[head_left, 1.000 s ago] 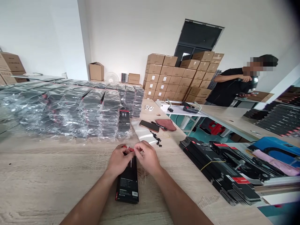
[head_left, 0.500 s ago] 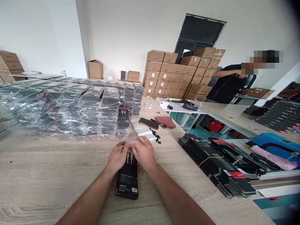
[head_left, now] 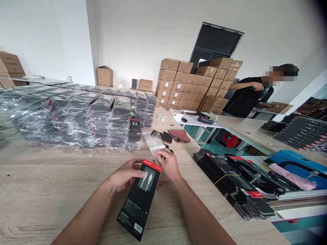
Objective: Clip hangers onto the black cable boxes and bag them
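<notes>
Head camera, and we've got a black cable card [head_left: 140, 204] angled over the pale wood table [head_left: 51, 183], held by the left hand [head_left: 125, 177], fingers spread across it. The right hand [head_left: 167, 165] has its fingertips pressed together at the red top edge, pinching what we can't tell. A slack hold could drop it. Behind, shrink-wrapped stacks [head_left: 102, 119] and cartons [head_left: 189, 85] crowd the room.

Black card package [head_left: 139, 200], red top strip, clear window showing white cable [head_left: 146, 180], barcode sticker at lower end; tilted diagonally, top end just short of clear plastic bag [head_left: 152, 143]; left hand [head_left: 125, 176] grips its side, right hand [head_left: 168, 165] at top corner.
</notes>
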The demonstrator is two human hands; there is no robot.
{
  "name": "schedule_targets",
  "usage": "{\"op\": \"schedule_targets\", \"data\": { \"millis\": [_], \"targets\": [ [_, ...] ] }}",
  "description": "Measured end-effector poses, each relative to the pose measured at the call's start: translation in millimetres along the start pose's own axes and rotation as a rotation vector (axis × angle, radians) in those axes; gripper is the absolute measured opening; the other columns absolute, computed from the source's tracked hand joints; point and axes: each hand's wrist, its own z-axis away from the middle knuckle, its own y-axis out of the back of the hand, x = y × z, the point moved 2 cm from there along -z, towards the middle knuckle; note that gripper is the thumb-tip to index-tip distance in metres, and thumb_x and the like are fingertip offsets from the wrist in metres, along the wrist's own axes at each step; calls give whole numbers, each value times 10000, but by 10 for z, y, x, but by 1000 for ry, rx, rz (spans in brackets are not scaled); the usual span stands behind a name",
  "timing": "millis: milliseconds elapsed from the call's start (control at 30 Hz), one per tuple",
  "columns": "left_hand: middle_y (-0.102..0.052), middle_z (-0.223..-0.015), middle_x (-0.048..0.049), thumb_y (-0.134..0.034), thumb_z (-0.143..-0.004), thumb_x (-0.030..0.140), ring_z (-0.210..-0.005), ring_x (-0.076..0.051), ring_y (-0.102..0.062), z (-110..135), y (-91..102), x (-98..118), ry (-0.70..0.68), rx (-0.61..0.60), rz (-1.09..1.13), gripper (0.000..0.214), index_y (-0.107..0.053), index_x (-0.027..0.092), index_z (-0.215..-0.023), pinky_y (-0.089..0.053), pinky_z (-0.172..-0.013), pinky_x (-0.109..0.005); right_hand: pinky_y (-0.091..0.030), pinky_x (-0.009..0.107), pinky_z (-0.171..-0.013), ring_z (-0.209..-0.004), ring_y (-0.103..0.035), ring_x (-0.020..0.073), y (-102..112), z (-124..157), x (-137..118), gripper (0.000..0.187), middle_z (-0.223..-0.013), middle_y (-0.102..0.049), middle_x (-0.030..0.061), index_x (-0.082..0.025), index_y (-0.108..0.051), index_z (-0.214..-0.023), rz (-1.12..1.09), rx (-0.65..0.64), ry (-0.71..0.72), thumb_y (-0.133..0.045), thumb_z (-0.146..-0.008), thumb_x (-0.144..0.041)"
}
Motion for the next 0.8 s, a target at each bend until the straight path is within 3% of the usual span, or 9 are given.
{"op": "schedule_targets", "data": {
  "millis": [100,233,533,667,800],
  "targets": [
    [-625,-1103,-101,-814,-532,129,-846,-232,-658,-3,8,-1,20,29,-1,698,-522,191,-1162,-518,-681,-313,-475,292,-655,-716,-596,167,-114,31,37,164,-773,-630,42,-218,-715,-829,-95,-195,-3,-572,-842,-299],
    [-611,-1168,-105,-808,-518,102,-890,-231,-652,-13,-7,-6,-7,8,43,733,-514,191,-1184,-510,-723,-310,-470,281,-635,-705,-600,160,-143,57,52,143,-779,-632,44,-206,-716,-820,-164,-337,10,-577,-811,-237],
    [-610,-1152,-144,-800,-526,120,-885,-247,-651,-30,20,-10,14,129,-41,863,-424,153,-1302,-504,-747,-338,-449,256,-617,-643,-564,136,-191,76,141,69,-701,-616,-1,-197,-612,-772,-211,-249,-138,-590,-781,-262],
    [-592,-1200,-153,-803,-541,123,-927,-257,-647,6,-21,3,40,64,-1,891,-398,159,-1333,-504,-772,-340,-385,230,-539,-580,-490,117,-126,70,60,97,-641,-549,-19,-199,-559,-663,-71,-221,-79,-552,-759,-196],
    [-558,-1269,-168,-828,-517,137,-970,-271,-642,-14,-52,-15,58,101,104,1105,-215,167,-1436,-499,-814,-355,-392,231,-566,-625,-503,124,-130,94,-6,82,-703,-564,-18,-200,-570,-712,-113,-307,11,-597,-655,-148]
  ]
}}
